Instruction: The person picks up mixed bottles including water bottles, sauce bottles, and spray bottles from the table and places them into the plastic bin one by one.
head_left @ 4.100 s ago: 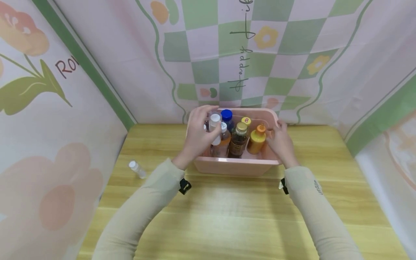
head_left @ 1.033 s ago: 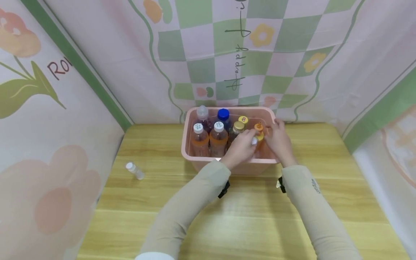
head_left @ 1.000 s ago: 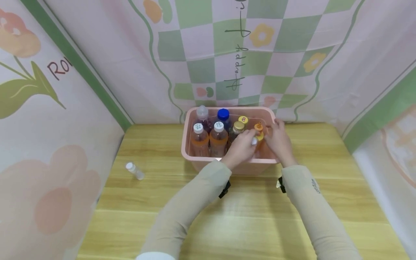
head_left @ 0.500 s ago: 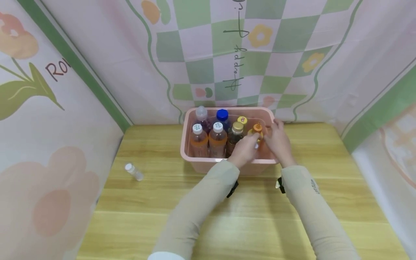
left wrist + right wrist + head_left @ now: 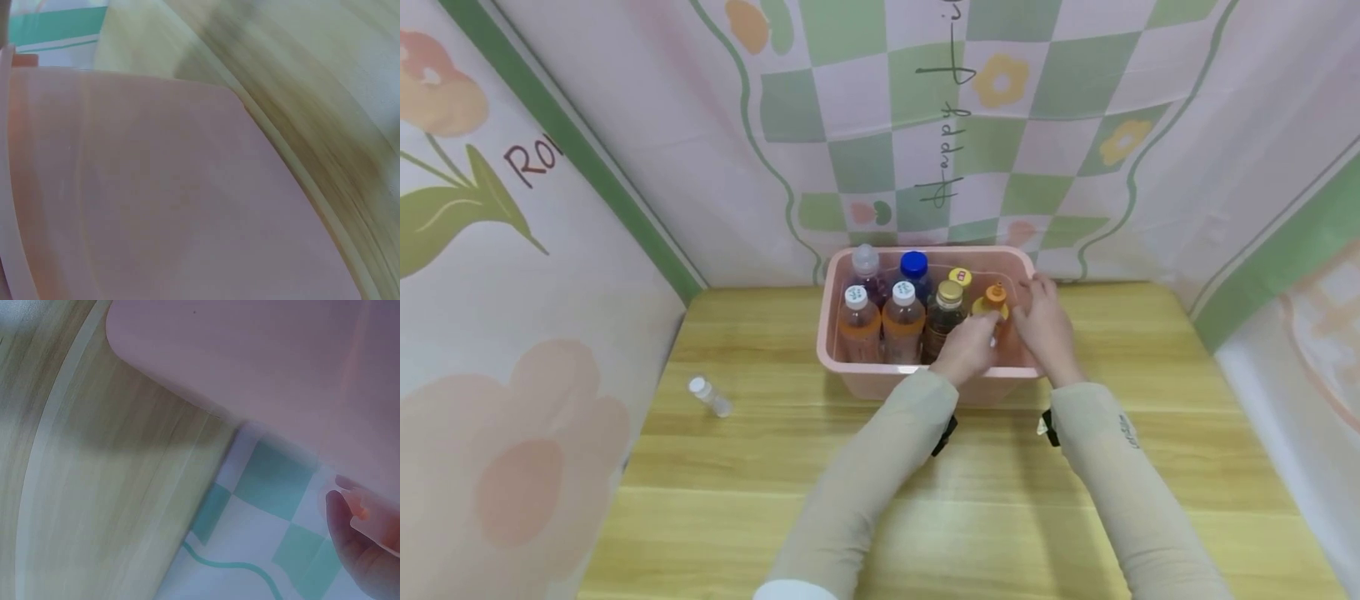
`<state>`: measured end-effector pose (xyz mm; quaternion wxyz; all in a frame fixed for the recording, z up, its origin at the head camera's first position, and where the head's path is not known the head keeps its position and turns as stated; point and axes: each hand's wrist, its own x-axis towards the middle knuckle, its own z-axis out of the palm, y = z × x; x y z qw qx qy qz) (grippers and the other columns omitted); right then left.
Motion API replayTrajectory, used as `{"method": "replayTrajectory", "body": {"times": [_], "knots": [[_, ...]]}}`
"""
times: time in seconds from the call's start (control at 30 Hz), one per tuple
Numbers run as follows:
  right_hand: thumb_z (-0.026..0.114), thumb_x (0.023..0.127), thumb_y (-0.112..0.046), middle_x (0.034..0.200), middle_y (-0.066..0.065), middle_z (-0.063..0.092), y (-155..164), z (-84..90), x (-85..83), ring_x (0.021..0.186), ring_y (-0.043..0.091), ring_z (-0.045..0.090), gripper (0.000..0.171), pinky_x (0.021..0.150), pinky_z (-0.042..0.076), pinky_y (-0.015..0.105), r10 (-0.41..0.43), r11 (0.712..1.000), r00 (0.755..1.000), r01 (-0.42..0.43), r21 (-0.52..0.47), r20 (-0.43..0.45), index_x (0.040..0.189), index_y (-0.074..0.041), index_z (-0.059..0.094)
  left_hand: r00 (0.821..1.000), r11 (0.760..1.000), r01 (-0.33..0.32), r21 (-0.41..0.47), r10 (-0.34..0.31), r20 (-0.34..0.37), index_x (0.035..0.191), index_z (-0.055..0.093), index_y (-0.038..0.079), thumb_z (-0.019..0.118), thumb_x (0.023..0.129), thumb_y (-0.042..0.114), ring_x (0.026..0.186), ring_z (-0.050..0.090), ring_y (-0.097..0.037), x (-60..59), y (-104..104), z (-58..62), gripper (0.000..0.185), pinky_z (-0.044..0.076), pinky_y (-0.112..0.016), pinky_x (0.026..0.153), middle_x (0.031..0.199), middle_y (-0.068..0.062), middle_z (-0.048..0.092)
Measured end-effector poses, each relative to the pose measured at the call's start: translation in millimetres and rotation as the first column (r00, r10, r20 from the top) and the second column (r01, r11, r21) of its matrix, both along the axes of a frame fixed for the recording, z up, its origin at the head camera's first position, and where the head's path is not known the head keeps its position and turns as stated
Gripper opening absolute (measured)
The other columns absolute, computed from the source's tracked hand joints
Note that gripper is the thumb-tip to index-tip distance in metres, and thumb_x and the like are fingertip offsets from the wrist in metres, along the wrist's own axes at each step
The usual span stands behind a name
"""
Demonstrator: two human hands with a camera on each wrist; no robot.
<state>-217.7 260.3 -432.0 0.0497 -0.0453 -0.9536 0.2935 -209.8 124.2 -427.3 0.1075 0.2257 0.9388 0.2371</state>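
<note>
Head view: small bottle (image 5: 993, 337) in left hand's (image 5: 967, 348) curled fingers, right hand (image 5: 1043, 327) just beside, grip unclear.

Table: pale yellow-green wood grain (image 5: 985, 500), planks running side to side, set into a corner.
Back wall: cloth (image 5: 1000, 125) in green and pink checks — yellow flowers, looping handwriting.
Left wall: pale pink sheet (image 5: 512, 275), big orange flowers, a green stripe.
Right wall: pink cloth (image 5: 1292, 275) with a green band.
Light: soft, even — faint sheen on the wood.
</note>
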Motion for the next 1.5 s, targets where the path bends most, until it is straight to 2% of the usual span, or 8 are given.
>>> {"method": "replayTrajectory", "body": {"times": [0.1, 0.27, 0.5, 0.83, 1.2, 1.5], "knots": [[0.048, 0.092, -0.009, 0.151, 0.030, 0.023, 0.8, -0.1, 0.1, 0.125, 0.055, 0.040, 0.052, 0.100, 0.041, 0.064, -0.001, 1.000, 1.000, 0.001, 0.002, 0.007, 0.139, 0.010, 0.036, 0.999, 1.000, 0.003, 0.018, -0.004, 0.035, 0.128, 0.056, 0.016, 0.064, 0.083, 0.002, 0.113, 0.060, -0.012, -2.5, 0.8, -1.2, 0.049, 0.050, -0.022, 0.096, 0.125, 0.002, 0.064], [0.049, 0.092, -0.010, 0.151, 0.030, 0.024, 0.8, -0.4, 0.0, 0.125, 0.054, 0.040, 0.051, 0.102, 0.039, 0.064, -0.001, 1.000, 1.000, 0.000, 0.011, 0.009, 0.136, 0.012, 0.039, 0.997, 0.999, -0.018, 0.041, 0.014, 0.082, 0.127, 0.057, 0.016, 0.062, 0.081, -0.002, 0.111, 0.061, -0.011, -5.5, 1.6, -1.6, 0.049, 0.050, -0.021, 0.095, 0.123, 0.002, 0.065], [0.048, 0.092, -0.010, 0.152, 0.029, 0.023, -1.1, 1.0, 0.5, 0.126, 0.054, 0.039, 0.050, 0.103, 0.038, 0.064, 0.001, 1.000, 1.000, -0.002, 0.013, 0.022, 0.135, 0.013, 0.040, 0.993, 0.999, -0.042, 0.013, 0.040, 0.112, 0.128, 0.057, 0.019, 0.065, 0.080, -0.002, 0.112, 0.060, -0.009, -9.7, 5.6, -3.0, 0.052, 0.049, -0.021, 0.097, 0.124, 0.003, 0.065], [0.049, 0.092, -0.010, 0.152, 0.029, 0.023, -3.4, -0.1, 0.8, 0.127, 0.054, 0.039, 0.049, 0.103, 0.038, 0.064, 0.007, 1.000, 1.000, -0.007, 0.011, 0.021, 0.133, 0.015, 0.041, 0.997, 0.997, -0.043, -0.067, 0.047, 0.059, 0.127, 0.056, 0.024, 0.067, 0.083, 0.003, 0.110, 0.062, -0.011, -12.8, 7.8, -11.4, 0.050, 0.053, -0.025, 0.093, 0.121, 0.005, 0.066], [0.047, 0.091, -0.010, 0.151, 0.030, 0.024, -0.5, 1.1, 0.5, 0.125, 0.055, 0.040, 0.049, 0.103, 0.038, 0.064, -0.002, 0.999, 1.000, 0.001, 0.034, 0.011, 0.133, 0.015, 0.041, 0.996, 0.998, -0.069, 0.009, 0.068, 0.062, 0.128, 0.055, 0.025, 0.065, 0.082, 0.001, 0.115, 0.060, -0.011, -14.6, 10.5, -11.3, 0.053, 0.050, -0.025, 0.098, 0.125, 0.007, 0.064], [0.050, 0.091, -0.009, 0.150, 0.032, 0.025, -1.6, 1.6, 1.5, 0.124, 0.055, 0.040, 0.048, 0.102, 0.039, 0.064, 0.012, 0.999, 1.000, -0.012, 0.044, -0.004, 0.131, 0.016, 0.043, 0.995, 0.995, -0.052, 0.085, 0.044, 0.091, 0.133, 0.053, 0.022, 0.061, 0.082, -0.005, 0.120, 0.058, -0.009, -14.9, 7.7, -9.0, 0.058, 0.048, -0.021, 0.100, 0.133, 0.008, 0.060]]}}
